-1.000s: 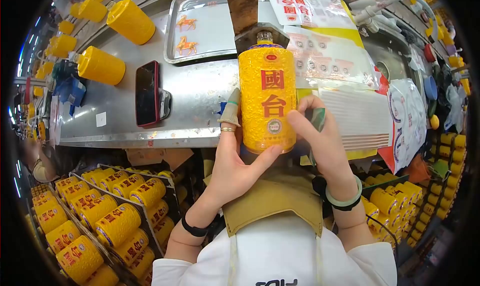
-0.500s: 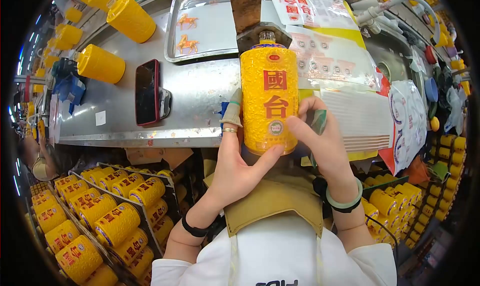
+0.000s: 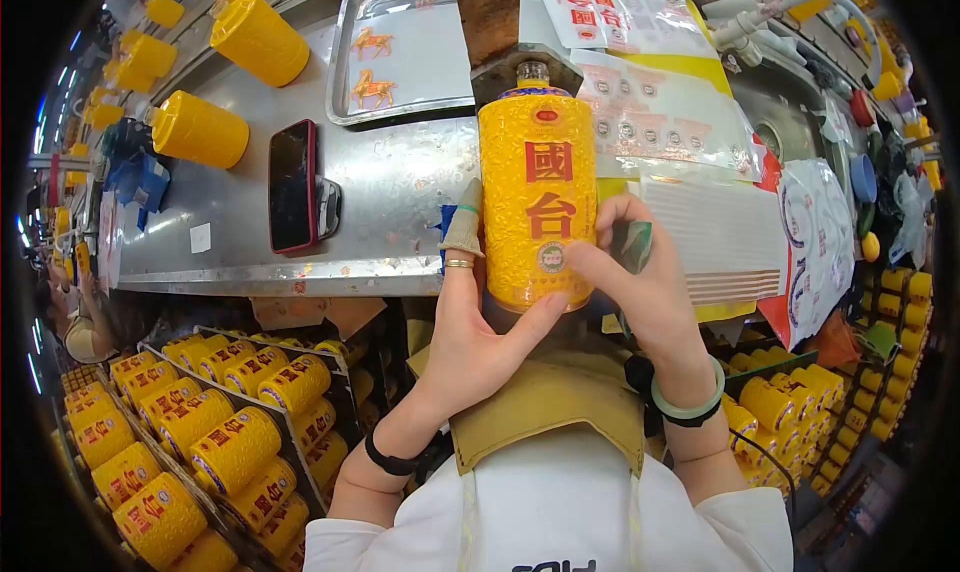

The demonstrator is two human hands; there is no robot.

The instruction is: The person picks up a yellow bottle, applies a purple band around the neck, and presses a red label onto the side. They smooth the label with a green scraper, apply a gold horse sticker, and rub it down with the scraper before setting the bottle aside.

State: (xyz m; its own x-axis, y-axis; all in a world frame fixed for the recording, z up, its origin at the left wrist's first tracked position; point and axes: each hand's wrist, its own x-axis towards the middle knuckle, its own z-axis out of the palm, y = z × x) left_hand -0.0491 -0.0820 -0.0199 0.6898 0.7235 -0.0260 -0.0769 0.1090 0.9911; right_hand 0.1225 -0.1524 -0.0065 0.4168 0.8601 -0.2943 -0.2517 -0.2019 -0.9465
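Note:
A yellow embossed bottle (image 3: 538, 172) with large red characters stands or leans in front of me, its glass neck at the far end by a dark metal holder (image 3: 560, 64). My left hand (image 3: 480, 342) grips its lower left side, thumb across the bottom of the front and a cloth cover (image 3: 463, 227) on one finger. Against the lower right of the bottle is my right hand (image 3: 650, 282), its thumb pressing at the edge of a round grey emblem (image 3: 552, 258) and its index finger curled along the side. A green piece (image 3: 638, 244) shows among the right fingers.
Sheets of decals (image 3: 660, 102) and a striped stack (image 3: 708, 237) lie on the right of the metal bench. To the left are a tray (image 3: 420, 112) with horse decals, a phone (image 3: 293, 187) and other yellow bottles (image 3: 200, 129). Crates of bottles (image 3: 235, 442) flank me below.
My right thumb has shifted slightly left and down over the round emblem. Both hands stay on the bottle, which has barely moved.

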